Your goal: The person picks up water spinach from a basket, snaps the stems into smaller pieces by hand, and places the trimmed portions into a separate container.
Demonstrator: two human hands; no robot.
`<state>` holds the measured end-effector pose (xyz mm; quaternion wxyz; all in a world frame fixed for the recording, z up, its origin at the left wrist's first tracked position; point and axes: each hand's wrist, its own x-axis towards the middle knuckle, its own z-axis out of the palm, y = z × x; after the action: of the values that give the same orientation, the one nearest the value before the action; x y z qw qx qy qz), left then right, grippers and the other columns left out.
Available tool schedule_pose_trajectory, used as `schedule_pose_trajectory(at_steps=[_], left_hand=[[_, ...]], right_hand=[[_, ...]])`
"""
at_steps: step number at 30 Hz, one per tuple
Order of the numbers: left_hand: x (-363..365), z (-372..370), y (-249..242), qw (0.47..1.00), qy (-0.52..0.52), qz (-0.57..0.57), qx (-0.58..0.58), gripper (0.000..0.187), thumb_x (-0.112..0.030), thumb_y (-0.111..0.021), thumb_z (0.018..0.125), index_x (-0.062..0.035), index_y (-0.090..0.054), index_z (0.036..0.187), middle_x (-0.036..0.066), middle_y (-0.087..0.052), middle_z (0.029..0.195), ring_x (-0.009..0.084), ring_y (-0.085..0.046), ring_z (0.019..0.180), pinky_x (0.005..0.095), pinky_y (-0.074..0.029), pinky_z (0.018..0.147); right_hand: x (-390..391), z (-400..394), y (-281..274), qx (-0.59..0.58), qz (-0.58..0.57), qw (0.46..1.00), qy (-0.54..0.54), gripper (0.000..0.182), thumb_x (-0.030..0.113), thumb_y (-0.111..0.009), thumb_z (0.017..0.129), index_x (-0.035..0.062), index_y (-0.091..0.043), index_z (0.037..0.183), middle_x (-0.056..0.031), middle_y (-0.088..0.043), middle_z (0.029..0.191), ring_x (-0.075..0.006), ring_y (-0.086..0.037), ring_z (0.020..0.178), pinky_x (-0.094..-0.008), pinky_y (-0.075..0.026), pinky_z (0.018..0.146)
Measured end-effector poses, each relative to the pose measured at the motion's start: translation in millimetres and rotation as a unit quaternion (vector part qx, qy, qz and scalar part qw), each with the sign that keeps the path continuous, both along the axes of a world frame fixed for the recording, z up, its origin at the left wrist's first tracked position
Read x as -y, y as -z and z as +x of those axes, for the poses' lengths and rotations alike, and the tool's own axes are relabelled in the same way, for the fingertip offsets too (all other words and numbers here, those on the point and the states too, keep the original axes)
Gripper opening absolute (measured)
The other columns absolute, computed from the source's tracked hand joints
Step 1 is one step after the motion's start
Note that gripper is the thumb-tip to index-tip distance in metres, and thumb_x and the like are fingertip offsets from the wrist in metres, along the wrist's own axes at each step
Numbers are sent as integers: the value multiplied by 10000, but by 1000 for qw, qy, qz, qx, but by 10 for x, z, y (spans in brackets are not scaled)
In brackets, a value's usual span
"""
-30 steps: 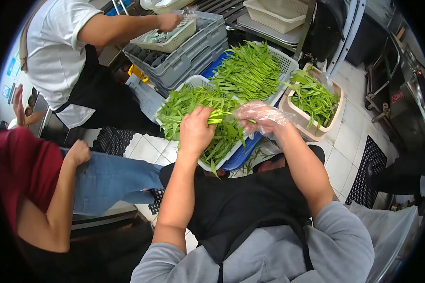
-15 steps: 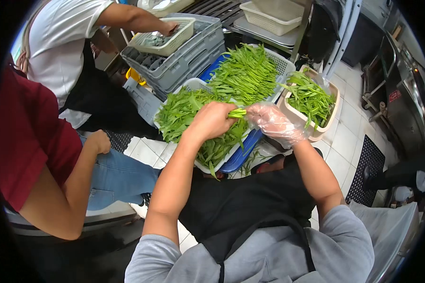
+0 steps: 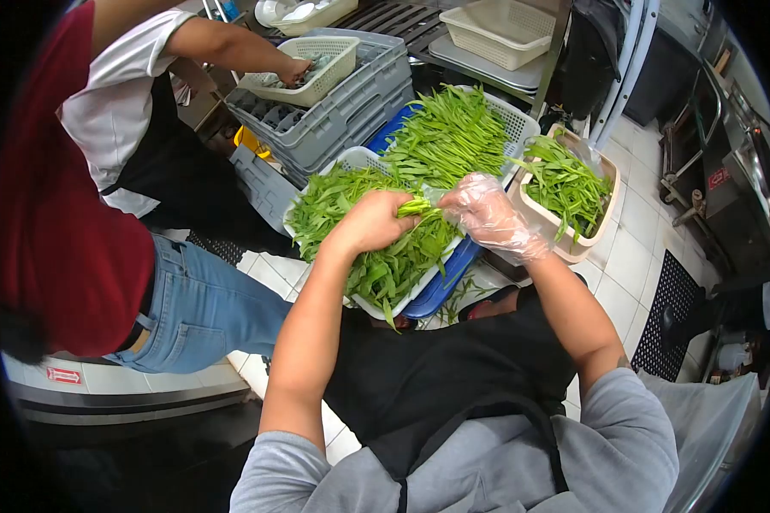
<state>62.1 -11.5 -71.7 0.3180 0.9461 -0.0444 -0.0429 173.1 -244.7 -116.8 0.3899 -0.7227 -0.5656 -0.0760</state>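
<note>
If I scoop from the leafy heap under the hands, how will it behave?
The leafy heap will probably flop and trail, since part of it hangs over the front rim of the white basket. Handfuls may tangle, as its pieces lie loosely crossed. It also looks light for its bulk, being thin and leafy.

We hold both forearms out ahead of us, slanting inward so that the hands nearly meet. Our left hand [image 3: 375,224] is bare, its back turned upward and its fingers curled in a grip. Our right hand [image 3: 492,215] (sheathed in a clear, crinkled glove) faces it from just beside, fingers bent. Our right elbow [image 3: 606,359] is plainly bent and angled outward.
</note>
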Motion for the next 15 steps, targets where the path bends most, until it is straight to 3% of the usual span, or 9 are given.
schedule_pose_trajectory(at_steps=[2, 6, 9, 11, 14, 15], left_hand=[[109, -67, -107, 996, -7, 90, 30, 218, -216, -711, 888, -62, -728, 1040, 213, -729, 985, 420, -690, 952, 502, -544, 855], [216, -84, -72, 980, -8, 183, 72, 184, -167, -685, 867, -44, -720, 999, 200, -729, 1018, 408, -696, 983, 521, -549, 868], [271, -67, -92, 973, -13, 223, 60, 191, -153, -690, 856, -15, -697, 988, 204, -721, 1052, 416, -683, 1019, 520, -535, 894], [297, -59, -100, 971, -20, 233, 44, 191, -126, -670, 845, -1, -688, 989, 225, -718, 1056, 424, -686, 1014, 524, -535, 896], [448, -96, -253, 963, -48, 265, 5, 211, -86, -642, 828, -3, -693, 1015, 233, -719, 1070, 428, -688, 1015, 531, -537, 893], [484, -135, -371, 960, -64, 274, -11, 235, -57, -611, 827, -4, -703, 1037, 238, -718, 1081, 427, -691, 1017, 530, -540, 893]], right_hand=[[15, -113, -227, 22, -65, 998, 16, 222, 140, -681, 850, 53, -746, 1043, -152, -701, 884, -384, -638, 878, -497, -498, 810], [-81, -99, -152, -111, -157, 981, 25, 306, 287, -654, 869, 43, -763, 1019, -199, -709, 936, -389, -660, 945, -502, -502, 865], [-166, -76, 151, -73, -61, 994, 54, 274, 276, -662, 831, 50, -758, 951, -188, -701, 894, -398, -664, 892, -513, -513, 811], [-178, -83, 138, -26, -29, 997, 62, 210, 240, -657, 778, 46, -719, 832, -171, -677, 795, -405, -665, 797, -516, -525, 747], [-228, -325, -95, 119, -62, 974, 183, 125, 197, -657, 709, 74, -655, 690, -148, -639, 679, -382, -651, 683, -495, -529, 689], [-184, -290, -91, 112, -104, 962, 224, 109, 181, -656, 719, 74, -673, 707, -151, -656, 700, -375, -658, 691, -495, -527, 698]])
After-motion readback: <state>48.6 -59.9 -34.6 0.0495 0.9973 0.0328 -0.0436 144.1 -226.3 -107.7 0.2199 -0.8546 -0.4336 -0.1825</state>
